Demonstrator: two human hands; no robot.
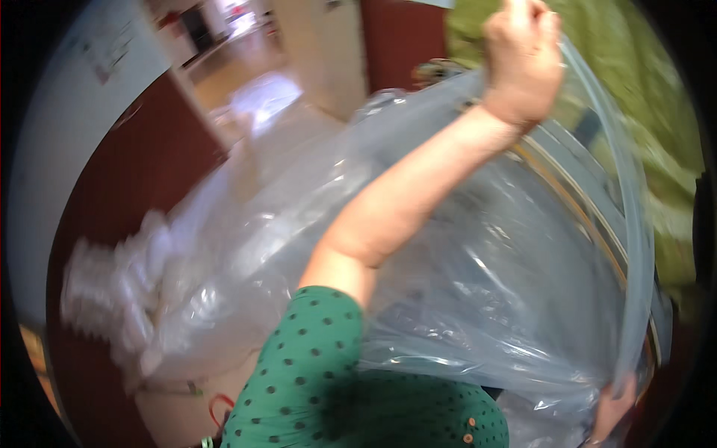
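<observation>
A large sheet of clear plastic (485, 261) spreads across the middle of the head view, glossy and creased. My left arm reaches over it to the upper right. There my left hand (523, 63) is raised, its fingers closed on the sheet's edge. From that hand a folded band of the plastic curves down the right side. Near the lower right, my right hand (616, 407) grips the lower end of this band; the plastic partly covers its fingers. Whether the sheet is one side of a bag, I cannot tell.
Crumpled clear plastic (142, 291) is heaped at the left. A yellow-green woven sheet (627, 89) hangs at the upper right, beside pale boards with an orange edge (571, 190). A red loop (220, 409) lies near my left sleeve. A dark red and white wall flanks a doorway at the back.
</observation>
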